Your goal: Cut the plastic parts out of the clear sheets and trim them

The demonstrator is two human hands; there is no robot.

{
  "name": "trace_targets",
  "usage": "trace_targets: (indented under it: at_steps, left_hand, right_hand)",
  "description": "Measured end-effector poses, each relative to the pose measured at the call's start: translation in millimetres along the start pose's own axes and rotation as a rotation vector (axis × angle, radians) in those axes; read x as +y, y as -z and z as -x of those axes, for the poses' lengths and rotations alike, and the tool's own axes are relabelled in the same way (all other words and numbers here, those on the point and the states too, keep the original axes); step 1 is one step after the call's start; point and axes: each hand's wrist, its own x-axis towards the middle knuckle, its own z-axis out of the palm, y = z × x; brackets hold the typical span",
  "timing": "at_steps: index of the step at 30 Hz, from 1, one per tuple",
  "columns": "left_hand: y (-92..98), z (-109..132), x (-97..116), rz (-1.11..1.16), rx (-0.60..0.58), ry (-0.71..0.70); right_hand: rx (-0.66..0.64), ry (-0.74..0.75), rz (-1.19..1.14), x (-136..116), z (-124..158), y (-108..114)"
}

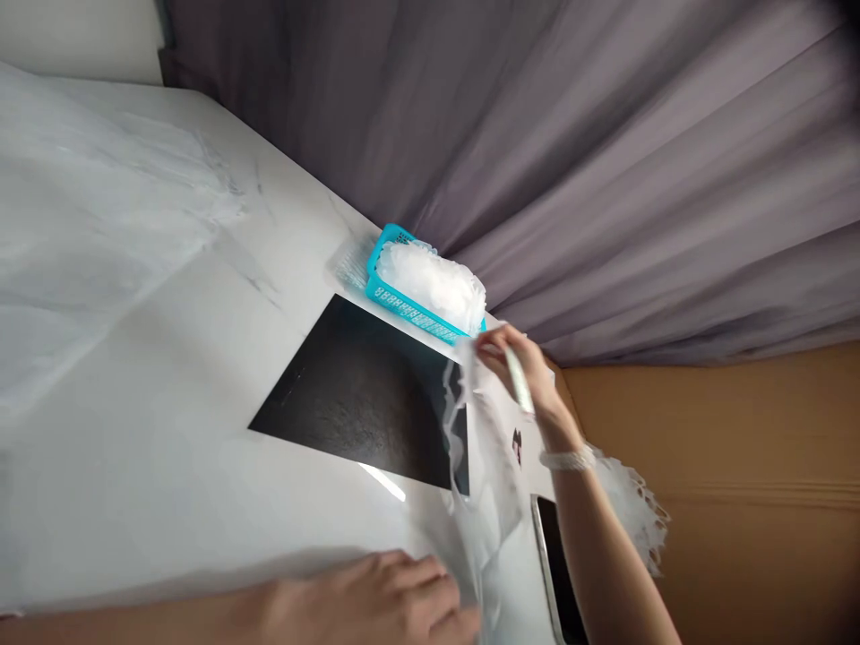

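My right hand [530,376] is raised over the table's right side, pinching the top edge of a sheer white lace-trimmed fabric piece [487,457] and also holding a thin white pen-like tool [520,381]. The fabric hangs down from it toward my left hand [376,600], which rests near the bottom edge with fingers curled on the lower part of the fabric. A beaded bracelet [568,460] is on my right wrist.
A black mat [356,394] lies on the white marble-look table [167,403]. A turquoise basket [386,287] of white lace pieces stands behind it. White tulle [81,233] covers the left. A phone [557,564] lies near my right forearm. Purple curtain behind, cardboard at right.
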Motion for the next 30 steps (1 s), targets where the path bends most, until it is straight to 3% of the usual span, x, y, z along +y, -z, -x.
trace_targets:
  at_steps: [2, 4, 6, 10, 13, 16, 18, 21, 23, 27, 30]
  left_hand:
    - [-2.7, -0.8, -14.2, -0.139, 0.027, 0.009]
    - [4.9, -1.8, -36.3, -0.245, 0.053, 0.063]
    - [17.2, -1.5, -60.3, -0.318, 0.082, 0.216]
    - [31.4, 4.0, -94.1, -0.444, 0.112, 0.397]
    - [28.7, 6.8, -101.8, -0.409, 0.147, 0.438]
    - [27.5, 3.9, -102.5, -0.186, 0.232, 0.542]
    - [32.3, -1.8, -104.0, 0.153, 0.36, 0.699]
    - [44.8, -16.7, -109.4, 0.822, 0.597, 0.992]
    - [51.3, -31.5, -113.6, 1.08, 0.656, 1.094]
    - [49.7, -63.9, -117.7, 1.191, 0.604, 1.152]
    - [42.4, -72.2, -118.5, 1.125, 0.6, 1.181]
  right_hand:
    - [-0.152, 0.096, 0.01, -7.7, -26.1, -28.9]
    - [-0.162, 0.122, 0.006, -14.0, -40.8, -53.1]
    - [-0.096, 0.102, 0.008, -18.0, -41.0, -65.8]
    - [0.031, -0.006, 0.05, -22.9, -2.4, -69.6]
    - [0.005, -0.093, 0.22, -27.7, 43.5, -81.4]
    - [-0.013, -0.11, 0.363, -30.0, 78.8, -104.4]
    - [0.037, -0.11, 0.301, -29.3, 87.7, -115.6]
    - [0.19, -0.219, -0.059, -27.3, 82.5, -113.6]
    - [0.27, -0.344, -0.383, -25.5, 74.9, -102.3]
    - [0.3, -0.517, -0.831, -20.7, 69.3, -84.5]
    - [0.247, -0.558, -0.905, -20.1, 76.6, -86.2]
